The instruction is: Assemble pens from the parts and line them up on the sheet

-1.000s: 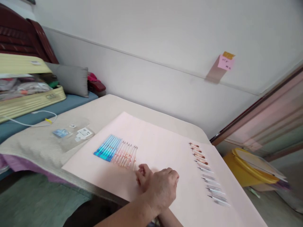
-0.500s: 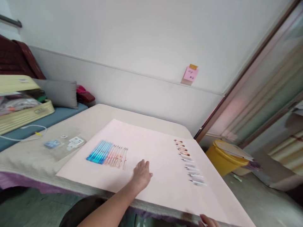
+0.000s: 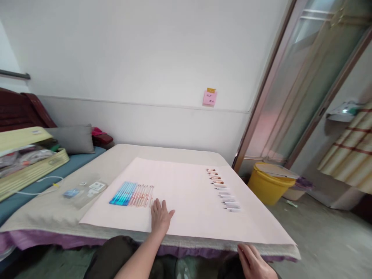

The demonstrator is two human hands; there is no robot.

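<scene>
My left hand (image 3: 161, 217), palm down with fingers spread, is over the white sheet (image 3: 186, 217), just right of a row of slim pens. The pale pink and brown pens (image 3: 141, 195) lie closest to it. Beside these, light and deep blue pens (image 3: 124, 193) lie tightly side by side. The left fingertips are near the rightmost pen; contact cannot be made out. My right hand (image 3: 255, 264) is at the near edge, fingers extended and held close together, nothing visible in it. On the right, brown-ended pens (image 3: 215, 177) and greyish-white pens (image 3: 229, 199) form a column.
A clear plastic package (image 3: 87, 195) with labels lies left of the sheet on the beige cover (image 3: 52, 209). A yellow bin (image 3: 266, 186) stands right of the bed. An open yellow case (image 3: 40, 166) and a grey pillow (image 3: 75, 139) are at the left. A pink note (image 3: 209, 97) hangs on the wall.
The view has levelled and shifted. My left hand has moved left, closer to the pink and brown pens. More of my right hand shows at the near edge.
</scene>
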